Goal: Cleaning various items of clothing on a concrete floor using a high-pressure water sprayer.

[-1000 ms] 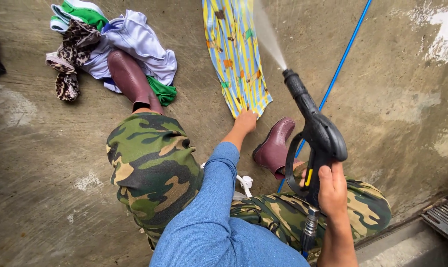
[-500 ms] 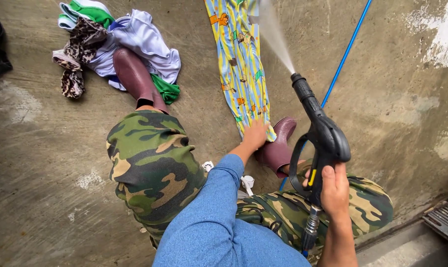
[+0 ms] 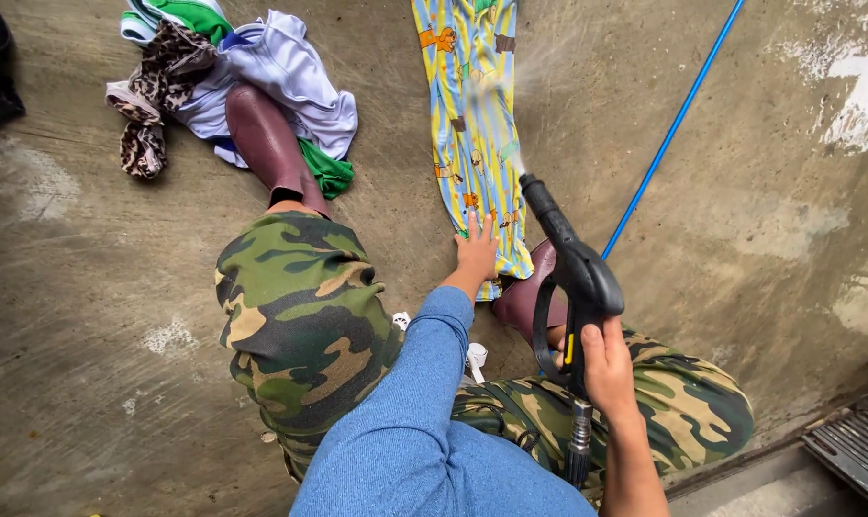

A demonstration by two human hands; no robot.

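Note:
My right hand [image 3: 608, 369] grips the handle of a black pressure-washer gun [image 3: 573, 268], whose nozzle points up and sprays water along a yellow and blue striped patterned cloth [image 3: 472, 124] spread flat on the wet concrete floor [image 3: 89, 287]. My left hand [image 3: 476, 249], at the end of a blue sleeve, presses flat on the near end of that cloth. I squat in camouflage trousers and maroon rubber boots [image 3: 267, 144], one on each side of my left arm.
A heap of wet clothes [image 3: 243, 67], lilac, green and leopard-print, lies at the upper left beside my left boot. A blue hose [image 3: 673, 124] runs diagonally to the upper right. A metal drain grate [image 3: 850, 450] sits at the lower right edge.
The striped cloth has come closer in view. My left hand has shifted to press on its near end, and the washer gun has swung left so the spray runs along the cloth.

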